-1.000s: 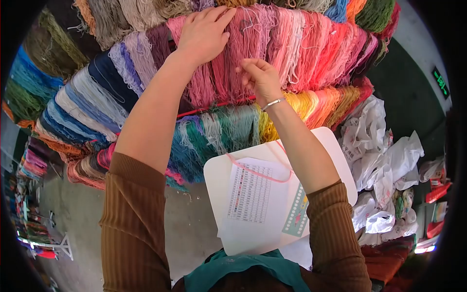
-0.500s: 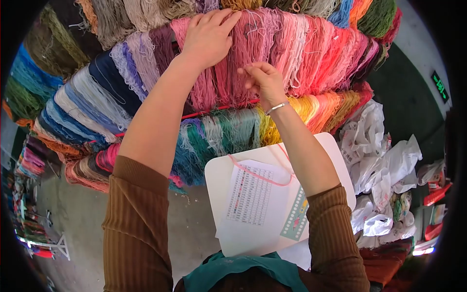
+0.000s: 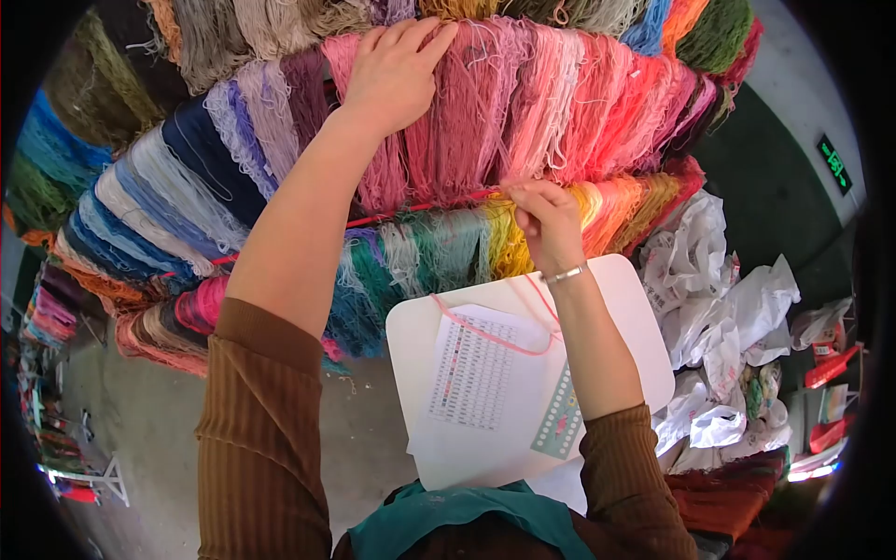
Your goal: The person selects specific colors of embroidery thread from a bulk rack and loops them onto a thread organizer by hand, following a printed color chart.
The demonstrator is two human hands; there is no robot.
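Observation:
My left hand (image 3: 392, 77) rests over the top of the hanging pink thread skeins (image 3: 457, 112), its fingers stretched out and somewhat apart. Lower and to the right, my right hand (image 3: 549, 213) is closed in a pinch in front of the yellow skeins (image 3: 509, 245). A thin pink thread (image 3: 493, 135) slants down from the mauve-pink skeins to those pinched fingertips. Beneath my right forearm is a white board (image 3: 644, 350) bearing a printed chart (image 3: 481, 369), a green card with a row of holes (image 3: 560, 420) and a loop of pink thread (image 3: 504, 347).
Blue and white skeins (image 3: 154, 201) hang to the left, and teal and green ones (image 3: 401, 266) on the lower row. A red rod (image 3: 420, 206) runs between rows. White plastic bags (image 3: 714, 327) are piled on the right. Grey floor (image 3: 159, 420) shows at lower left.
My right hand has moved down and to the right, away from the pink skeins, with the thread drawn out along with it. My left hand stays almost in place.

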